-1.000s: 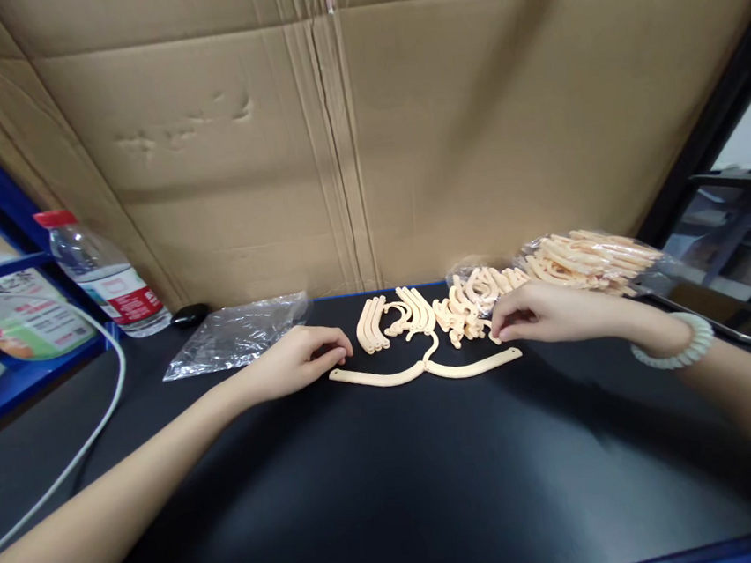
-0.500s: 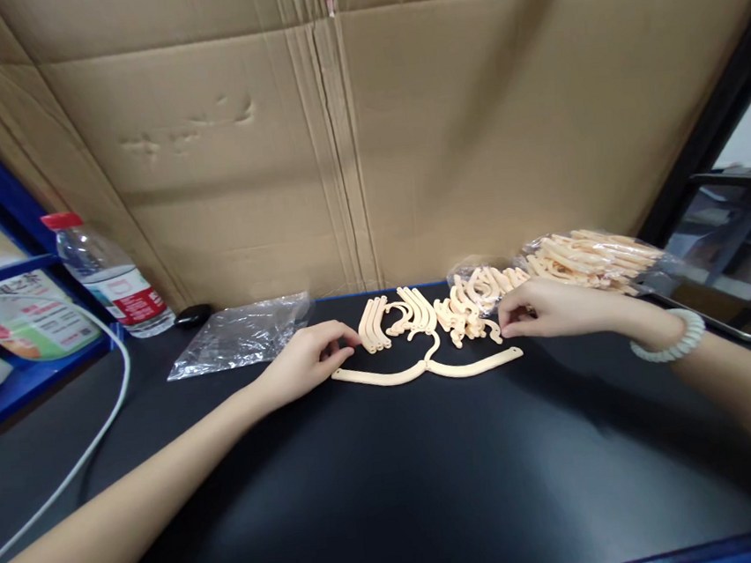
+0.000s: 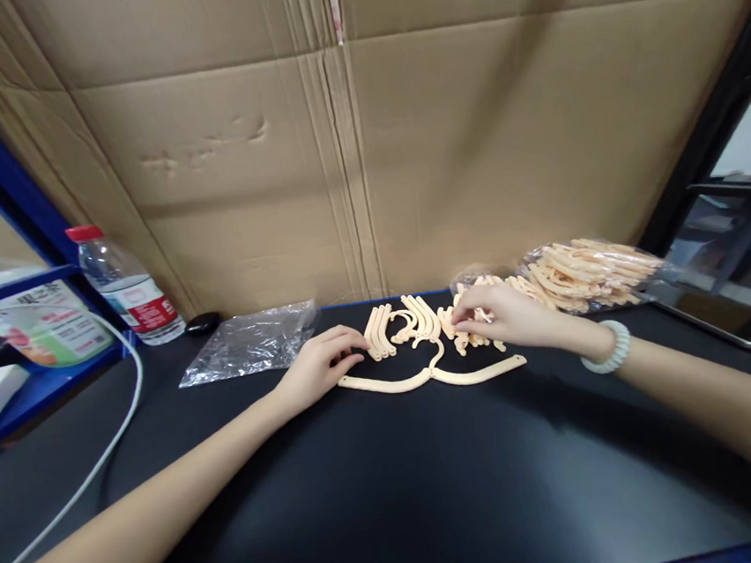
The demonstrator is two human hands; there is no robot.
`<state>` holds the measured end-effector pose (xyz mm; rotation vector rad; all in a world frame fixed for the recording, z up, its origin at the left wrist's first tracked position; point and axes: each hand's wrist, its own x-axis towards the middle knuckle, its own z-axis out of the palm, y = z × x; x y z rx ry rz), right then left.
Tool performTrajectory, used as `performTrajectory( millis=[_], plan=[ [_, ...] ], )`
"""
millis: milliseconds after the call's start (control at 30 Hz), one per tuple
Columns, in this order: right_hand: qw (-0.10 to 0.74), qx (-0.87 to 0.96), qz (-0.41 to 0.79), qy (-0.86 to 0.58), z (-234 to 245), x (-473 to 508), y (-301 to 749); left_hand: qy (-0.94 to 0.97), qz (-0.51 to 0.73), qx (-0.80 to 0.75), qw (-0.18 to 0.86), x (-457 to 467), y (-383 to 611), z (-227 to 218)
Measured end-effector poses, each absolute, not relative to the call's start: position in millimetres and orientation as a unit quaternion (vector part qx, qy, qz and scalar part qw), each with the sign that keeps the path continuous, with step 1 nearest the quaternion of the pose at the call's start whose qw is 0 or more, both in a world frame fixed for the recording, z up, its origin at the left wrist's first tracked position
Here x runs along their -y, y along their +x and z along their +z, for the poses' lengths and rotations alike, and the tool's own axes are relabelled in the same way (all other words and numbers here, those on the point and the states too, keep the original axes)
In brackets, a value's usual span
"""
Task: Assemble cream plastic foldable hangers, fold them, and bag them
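An opened-out cream plastic folding hanger (image 3: 392, 385), with two curved arms and a hook, lies flat on the black table. My left hand (image 3: 321, 364) rests by its left end, fingers and thumb apart, the thumb close to the tip. Over a loose pile of small cream hook pieces (image 3: 462, 344) is my right hand (image 3: 508, 311), its fingertips drawn together among them. Whatever is between those fingertips is hidden. Behind the hanger lie a left row of cream hanger arms (image 3: 379, 332), a right row of arms (image 3: 423, 319) and curved hooks (image 3: 404, 325) between them.
A clear bag full of cream hanger arms (image 3: 587, 270) lies at the back right. An flat clear plastic bag (image 3: 249, 342), a black mouse (image 3: 202, 324) and a red-capped bottle (image 3: 134, 291) are at the left. A white cable (image 3: 135, 393) curves along the left side; cardboard (image 3: 236, 153) stands behind.
My right hand has moved left, from the right edge of the hook pile to over its middle. My left hand stays by the hanger's left end. The view has tilted slightly up.
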<state>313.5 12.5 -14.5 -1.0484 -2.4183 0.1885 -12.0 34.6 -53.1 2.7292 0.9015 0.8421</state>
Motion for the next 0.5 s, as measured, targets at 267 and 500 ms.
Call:
performTrajectory(
  millis=[267, 500],
  plan=[
    [0.185, 0.914, 0.037, -0.358, -11.1, -35.4, 264.3, 0.917, 0.27, -0.285, 0.071, -40.8, -15.8, -56.6],
    [0.17, 0.931, 0.053, -0.318, -22.4, -49.0, 242.4, 0.918, 0.264, -0.284, 0.079, -42.1, -16.0, -58.2]
  ],
)
